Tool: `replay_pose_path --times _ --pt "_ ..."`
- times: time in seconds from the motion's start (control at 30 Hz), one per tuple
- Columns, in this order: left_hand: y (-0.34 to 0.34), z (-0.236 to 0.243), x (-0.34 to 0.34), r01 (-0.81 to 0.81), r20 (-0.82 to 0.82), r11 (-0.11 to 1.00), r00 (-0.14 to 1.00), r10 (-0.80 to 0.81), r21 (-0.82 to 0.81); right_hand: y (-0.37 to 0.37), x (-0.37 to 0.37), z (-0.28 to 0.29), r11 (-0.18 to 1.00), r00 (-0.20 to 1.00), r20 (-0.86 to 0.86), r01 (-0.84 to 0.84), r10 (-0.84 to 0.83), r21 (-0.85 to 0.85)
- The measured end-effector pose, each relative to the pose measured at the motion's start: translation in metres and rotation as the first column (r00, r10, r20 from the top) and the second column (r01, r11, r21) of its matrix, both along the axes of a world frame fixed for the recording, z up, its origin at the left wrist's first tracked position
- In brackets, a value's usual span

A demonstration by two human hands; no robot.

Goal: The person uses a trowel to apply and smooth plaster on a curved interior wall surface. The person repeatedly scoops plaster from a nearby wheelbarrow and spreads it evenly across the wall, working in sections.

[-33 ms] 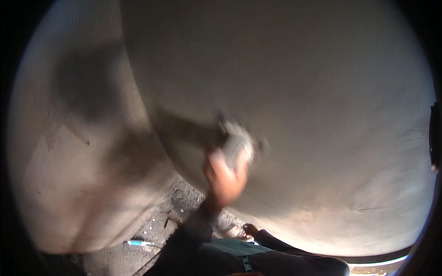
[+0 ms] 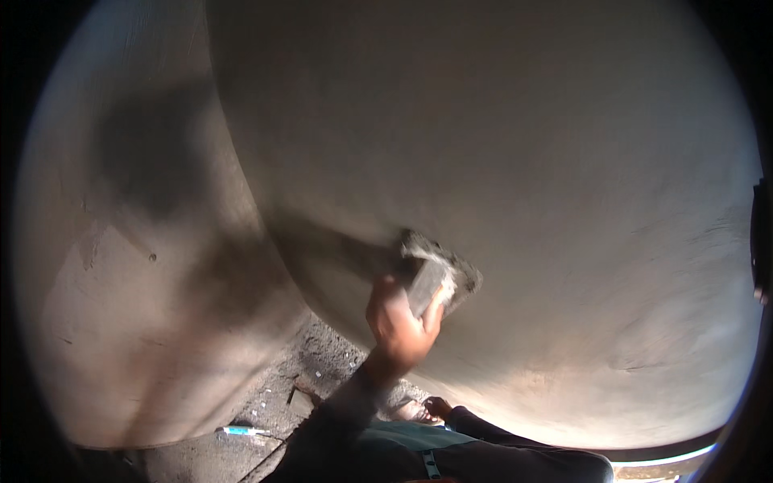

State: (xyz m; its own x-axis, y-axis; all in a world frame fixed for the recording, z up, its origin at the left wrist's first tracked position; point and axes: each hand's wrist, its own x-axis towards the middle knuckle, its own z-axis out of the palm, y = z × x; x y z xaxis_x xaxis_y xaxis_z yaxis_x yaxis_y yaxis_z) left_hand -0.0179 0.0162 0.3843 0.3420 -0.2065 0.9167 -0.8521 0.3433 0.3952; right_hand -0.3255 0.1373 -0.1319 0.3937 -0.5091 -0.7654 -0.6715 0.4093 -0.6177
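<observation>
My left hand (image 2: 403, 326) is closed round the block handle of a plastering float (image 2: 465, 274). Wet grey plaster clings to the float, whose flat face lies against the smooth grey wall (image 2: 547, 201) on the right. Low in the view, close to my body, is my right hand (image 2: 437, 406), small and dark. Its fingers are too unclear to show whether it holds anything.
A second, lighter wall (image 2: 88, 314) meets the first at a corner on the left, with a small round spot on it. Below lies rough ground (image 2: 322, 354) with scattered bits, a broken piece (image 2: 301, 400) and a blue-and-white wrapper-like item (image 2: 241, 431).
My left hand and the float have moved down and slightly right across the wall. They were blurred before and show more sharply now. My right hand stays low.
</observation>
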Motion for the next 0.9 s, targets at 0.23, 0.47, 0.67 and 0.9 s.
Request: replay_pose_path --times 0.23,0.47,0.67,0.9 --pt "-0.041 0.177 0.076 -0.121 -0.051 0.993 0.991 0.121 0.000 -0.010 0.010 -0.009 0.968 0.985 -0.092 -0.164 0.148 -0.191" --pt "0.012 0.012 -0.026 0.008 0.064 0.996 0.998 -0.014 0.094 -0.011 0.044 0.003 0.995 0.998 0.015 -0.059 0.060 -0.080" --pt "0.005 0.020 -0.032 -0.024 0.024 1.000 0.999 0.024 0.008 -0.033 -0.031 -0.008 0.998 0.996 -0.086 0.011 -0.016 -0.065" --pt "-0.009 0.120 0.045 0.026 -0.266 0.992 0.964 0.008 0.122 -0.030 -0.011 0.048 0.989 0.994 -0.080 0.058 -0.069 -0.133"
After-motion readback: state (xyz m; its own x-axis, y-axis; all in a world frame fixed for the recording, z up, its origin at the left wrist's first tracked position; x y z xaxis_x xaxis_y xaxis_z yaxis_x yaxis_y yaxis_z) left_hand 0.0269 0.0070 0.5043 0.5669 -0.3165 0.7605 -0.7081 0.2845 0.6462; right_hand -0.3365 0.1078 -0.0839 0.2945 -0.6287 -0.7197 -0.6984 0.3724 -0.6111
